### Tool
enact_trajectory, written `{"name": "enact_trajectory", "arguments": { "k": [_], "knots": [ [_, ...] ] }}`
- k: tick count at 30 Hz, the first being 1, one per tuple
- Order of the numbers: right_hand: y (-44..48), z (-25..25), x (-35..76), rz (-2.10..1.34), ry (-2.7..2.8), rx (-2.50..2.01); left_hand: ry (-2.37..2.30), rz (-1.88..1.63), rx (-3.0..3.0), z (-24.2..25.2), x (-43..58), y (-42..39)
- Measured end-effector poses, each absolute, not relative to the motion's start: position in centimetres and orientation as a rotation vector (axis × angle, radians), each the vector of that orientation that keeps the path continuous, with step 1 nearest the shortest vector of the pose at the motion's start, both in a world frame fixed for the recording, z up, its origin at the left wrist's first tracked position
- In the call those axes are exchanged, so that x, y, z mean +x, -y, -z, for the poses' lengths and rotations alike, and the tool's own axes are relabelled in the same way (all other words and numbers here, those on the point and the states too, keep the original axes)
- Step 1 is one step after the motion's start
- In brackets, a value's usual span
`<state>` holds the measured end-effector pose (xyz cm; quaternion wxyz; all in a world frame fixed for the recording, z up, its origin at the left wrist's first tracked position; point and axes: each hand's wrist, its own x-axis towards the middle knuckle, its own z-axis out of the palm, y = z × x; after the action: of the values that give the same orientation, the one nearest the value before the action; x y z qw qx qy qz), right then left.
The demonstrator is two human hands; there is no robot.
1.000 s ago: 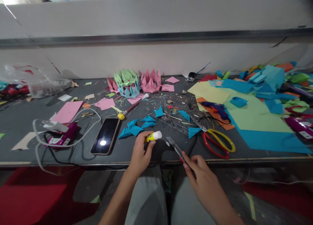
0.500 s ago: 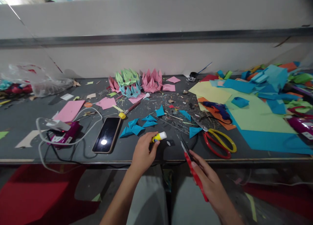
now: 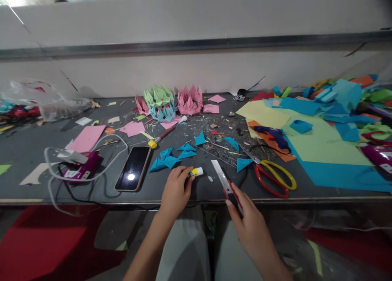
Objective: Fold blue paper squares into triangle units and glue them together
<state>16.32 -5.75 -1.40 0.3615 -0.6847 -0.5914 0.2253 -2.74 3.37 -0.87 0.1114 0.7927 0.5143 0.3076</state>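
Note:
My left hand [image 3: 177, 189] is closed around a yellow glue stick [image 3: 195, 172], its white end pointing right, just above the table's front part. In my right hand [image 3: 249, 220] is a red and black utility knife [image 3: 231, 191] with its wide blade bare and pointing up and left. A small white bit [image 3: 210, 178] lies on the table between the two hands. Several folded blue paper pieces [image 3: 171, 161] lie beyond my left hand. Scissors [image 3: 275, 177] with one red and one yellow handle rest right of the knife, by a blue folded triangle [image 3: 243, 164].
A phone [image 3: 134, 169] and a purple power strip [image 3: 81, 167] with white and black cables lie at left. Pink, green and blue origami flowers [image 3: 161, 99] stand at the back. Coloured paper sheets [image 3: 327, 146] and a blue glue gun [image 3: 272, 135] cover the right side.
My right hand has turned the utility knife so its flat blade shows and leans further left. My left hand has shifted slightly left with the glue stick.

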Motion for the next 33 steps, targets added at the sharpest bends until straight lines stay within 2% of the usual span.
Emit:
{"name": "enact_trajectory", "arguments": {
  "k": [6,25,33],
  "knots": [
    [5.6,0.5,15.1,-0.426,1.65,-1.759,-1.515,-0.845,2.348,0.5,-2.3,-3.3],
    [5.3,-0.8,14.3,-0.245,1.85,-1.722,-1.501,-0.924,2.382,0.9,-2.2,-3.1],
    [4.9,-0.9,14.9,-0.272,1.891,-1.696,-1.497,-0.943,2.381,1.0,-2.2,-3.2]
  ]
}}
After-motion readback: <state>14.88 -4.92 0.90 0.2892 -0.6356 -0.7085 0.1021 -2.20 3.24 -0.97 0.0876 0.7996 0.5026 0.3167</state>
